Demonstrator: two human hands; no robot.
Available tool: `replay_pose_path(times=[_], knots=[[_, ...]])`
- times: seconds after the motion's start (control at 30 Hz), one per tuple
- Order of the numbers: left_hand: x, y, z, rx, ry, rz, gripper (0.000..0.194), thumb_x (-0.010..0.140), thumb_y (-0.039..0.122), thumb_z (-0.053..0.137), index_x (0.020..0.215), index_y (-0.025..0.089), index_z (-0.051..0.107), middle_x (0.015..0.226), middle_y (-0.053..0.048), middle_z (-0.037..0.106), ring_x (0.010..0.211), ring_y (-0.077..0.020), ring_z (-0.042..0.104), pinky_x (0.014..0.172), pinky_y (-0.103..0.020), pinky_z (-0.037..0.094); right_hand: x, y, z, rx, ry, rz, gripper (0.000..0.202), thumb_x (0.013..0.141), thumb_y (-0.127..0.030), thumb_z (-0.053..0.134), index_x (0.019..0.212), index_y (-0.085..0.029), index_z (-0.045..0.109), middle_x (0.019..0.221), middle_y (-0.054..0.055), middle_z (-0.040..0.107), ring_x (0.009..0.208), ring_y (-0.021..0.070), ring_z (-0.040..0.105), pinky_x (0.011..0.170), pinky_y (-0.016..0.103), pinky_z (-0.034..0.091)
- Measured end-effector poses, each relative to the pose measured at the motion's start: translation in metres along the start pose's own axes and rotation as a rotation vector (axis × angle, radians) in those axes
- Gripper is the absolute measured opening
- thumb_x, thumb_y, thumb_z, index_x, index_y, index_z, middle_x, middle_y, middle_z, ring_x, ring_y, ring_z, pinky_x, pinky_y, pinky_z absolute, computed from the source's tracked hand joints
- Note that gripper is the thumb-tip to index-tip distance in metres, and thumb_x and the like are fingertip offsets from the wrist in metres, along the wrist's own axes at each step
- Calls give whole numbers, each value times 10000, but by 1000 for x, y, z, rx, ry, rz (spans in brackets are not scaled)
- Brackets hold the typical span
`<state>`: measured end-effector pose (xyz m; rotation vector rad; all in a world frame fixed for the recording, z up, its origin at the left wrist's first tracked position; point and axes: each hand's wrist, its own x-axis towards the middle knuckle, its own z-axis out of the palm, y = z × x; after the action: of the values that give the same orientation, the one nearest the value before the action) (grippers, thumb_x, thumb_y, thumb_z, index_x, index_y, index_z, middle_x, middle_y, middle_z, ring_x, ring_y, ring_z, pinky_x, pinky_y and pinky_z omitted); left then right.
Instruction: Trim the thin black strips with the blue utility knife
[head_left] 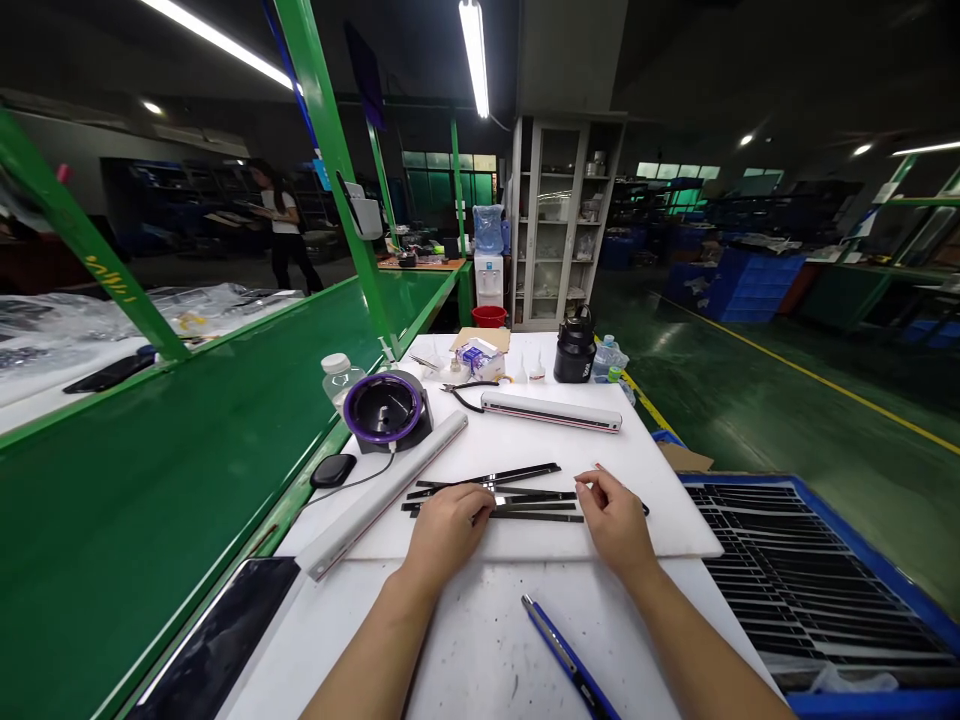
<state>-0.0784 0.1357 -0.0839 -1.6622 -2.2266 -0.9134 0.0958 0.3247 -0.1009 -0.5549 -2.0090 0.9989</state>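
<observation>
Facing a loose, overlapping bundle of thin, flat, glossy black strips [536, 496], laid roughly crosswise near the front of a thick white foam sheet [667, 520], on top of a speckled white tabletop [480, 630]. Over the left part of the bundle, with the left hand [450, 520], curling fingers and thumb down onto the strips; cannot tell whether grasping one or merely touching, on account of the hidden fingertips. By the right ends of the same bundle, with the right hand [619, 518], holding thumb and index finger close together; cannot tell whether pinching anything there. Left of the strips, aslant across the foam: a long, slender white bar [386, 495], with a small rounded black case [333, 470] and a dark, round, fan-like device with a purple rim [384, 408] nearby. Behind the strips: a second white bar, dark-fronted with a red line [551, 410], just beside black-handled pliers [471, 405]. Farther back, to the right: a squat black bottle [575, 355]. In front of the foam: a blue pen-shaped tool with a silver tip [568, 660]. Lower down at right: a blue tray [885, 704] full of similar dark strips in rows.
</observation>
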Motion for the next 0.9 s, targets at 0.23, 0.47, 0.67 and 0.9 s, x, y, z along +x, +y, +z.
replay_pose_path(times=[0.23,0.47,0.67,0.9], knots=[[0,3,-1,-2,67,45,168,871,115,515,856,222,643,965,-3,706,873,-166,654,770,-287,511,1,8,2,133,-48,135,432,975,-530,477,1012,-135,648,635,7,543,532,199,539,621,324,487],[-1,1,3,12,77,24,172,843,84,532,848,226,630,908,5,700,806,-170,653,704,-279,506,5,19,3,224,-152,159,523,953,-642,583,900,-126,650,596,-7,543,538,178,567,623,302,504],[-1,3,2,-31,82,33,176,839,71,532,858,228,610,921,20,686,806,-152,639,714,-265,503,5,19,3,268,-134,134,532,945,-664,602,913,-135,656,656,1,572,593,183,582,730,343,507],[-3,-2,6,-107,98,40,155,871,104,517,884,226,612,928,5,677,842,-138,634,727,-246,507,11,32,4,326,-132,128,505,955,-640,609,844,-147,634,671,-9,572,586,181,565,914,418,421]])
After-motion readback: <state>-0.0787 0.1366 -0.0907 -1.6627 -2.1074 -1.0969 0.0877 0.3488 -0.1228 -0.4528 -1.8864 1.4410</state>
